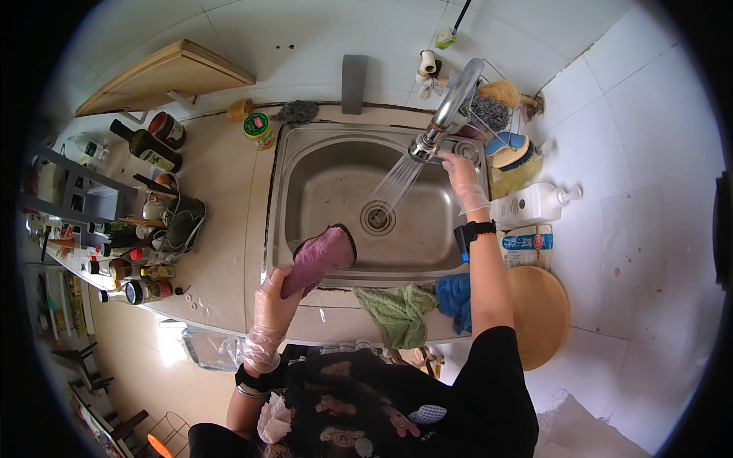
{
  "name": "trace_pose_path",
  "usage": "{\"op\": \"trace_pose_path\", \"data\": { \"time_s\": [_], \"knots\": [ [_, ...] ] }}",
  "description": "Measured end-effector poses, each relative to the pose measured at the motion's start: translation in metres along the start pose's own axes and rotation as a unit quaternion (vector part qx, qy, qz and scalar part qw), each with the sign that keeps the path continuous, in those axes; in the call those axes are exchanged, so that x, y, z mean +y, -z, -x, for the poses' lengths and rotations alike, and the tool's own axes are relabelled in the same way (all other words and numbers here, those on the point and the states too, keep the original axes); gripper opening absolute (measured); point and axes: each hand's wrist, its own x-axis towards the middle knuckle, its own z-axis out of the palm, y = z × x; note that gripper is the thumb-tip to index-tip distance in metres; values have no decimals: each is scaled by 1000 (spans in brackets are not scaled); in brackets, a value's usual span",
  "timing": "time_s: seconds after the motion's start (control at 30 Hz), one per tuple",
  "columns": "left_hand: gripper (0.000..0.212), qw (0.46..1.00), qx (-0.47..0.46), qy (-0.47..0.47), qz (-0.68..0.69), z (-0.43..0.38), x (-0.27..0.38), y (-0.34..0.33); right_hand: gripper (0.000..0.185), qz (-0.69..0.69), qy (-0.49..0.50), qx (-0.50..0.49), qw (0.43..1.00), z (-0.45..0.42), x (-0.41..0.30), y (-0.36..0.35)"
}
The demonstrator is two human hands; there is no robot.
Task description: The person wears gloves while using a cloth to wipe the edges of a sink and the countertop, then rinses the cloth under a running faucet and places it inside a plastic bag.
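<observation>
My left hand (pixel 276 306), in a clear plastic glove, grips a folded pink cloth (pixel 326 255) with dark edging above the sink's near left rim. Water runs from the spray head of a chrome faucet (pixel 458 97) into the stainless steel sink (pixel 320 200), striking near the drain (pixel 378 218). My right hand (pixel 460 174), gloved likewise, reaches over the sink's right side with its fingertips by the spray head. Whether the fingers hold a part of the faucet is not plain.
A green cloth (pixel 398 315) and a blue cloth (pixel 455 300) drape over the front counter edge. Along the right wall stand a white pump bottle (pixel 529 205), a scrub brush (pixel 508 151) and a round wooden board (pixel 538 318). Several bottles, a green-lidded tub (pixel 257 129) and a utensil holder (pixel 186 226) occupy the left counter.
</observation>
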Motion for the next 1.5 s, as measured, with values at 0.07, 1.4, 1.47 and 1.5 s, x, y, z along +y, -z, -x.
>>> {"op": "trace_pose_path", "data": {
  "time_s": [0.07, 1.4, 1.47, 1.5],
  "knots": [
    [31, 1000, 1, -5, 4, 0, -1, -1, 27, -11, -12, -6, 1000, -1, 2, 1],
    [61, 928, -204, 130, 285, -133, 3, -163, 23, -672, -267, -5, 691, 67, -114, 5],
    [63, 926, -156, 119, 322, -142, -4, -180, 22, -671, -279, -23, 686, 67, -115, 5],
    [64, 922, -114, 108, 355, -147, -6, -192, 22, -668, -279, -23, 690, 67, -108, 6]
  ]
}}
